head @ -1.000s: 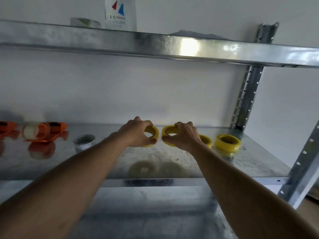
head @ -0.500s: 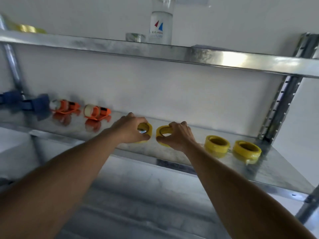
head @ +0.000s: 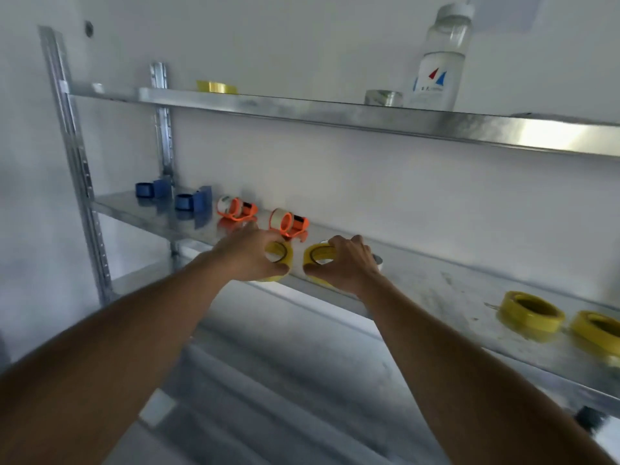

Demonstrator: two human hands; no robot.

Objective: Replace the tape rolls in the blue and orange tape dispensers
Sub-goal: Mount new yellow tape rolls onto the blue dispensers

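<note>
My left hand (head: 248, 255) grips a yellow tape roll (head: 281, 255), and my right hand (head: 342, 263) grips a second yellow tape roll (head: 318, 258). Both rolls are held side by side just above the front of the metal shelf (head: 436, 290). Behind my hands stand two orange tape dispensers (head: 288, 223) (head: 236, 208), each with a pale roll in it. Further left sit two blue tape dispensers (head: 193, 201) (head: 151, 189). Two more yellow rolls (head: 530, 312) (head: 600, 330) lie flat at the shelf's right end.
A small metal tin (head: 377, 260) sits half hidden behind my right hand. The upper shelf (head: 302, 109) carries a clear bottle (head: 436, 65), a tin (head: 382, 97) and a yellow roll (head: 216, 87). Upright metal posts (head: 77, 162) frame the left end.
The view has swung left, bringing the blue and orange dispensers into sight. Both hands, each holding a yellow roll, have travelled left along the shelf, away from the two flat rolls.
</note>
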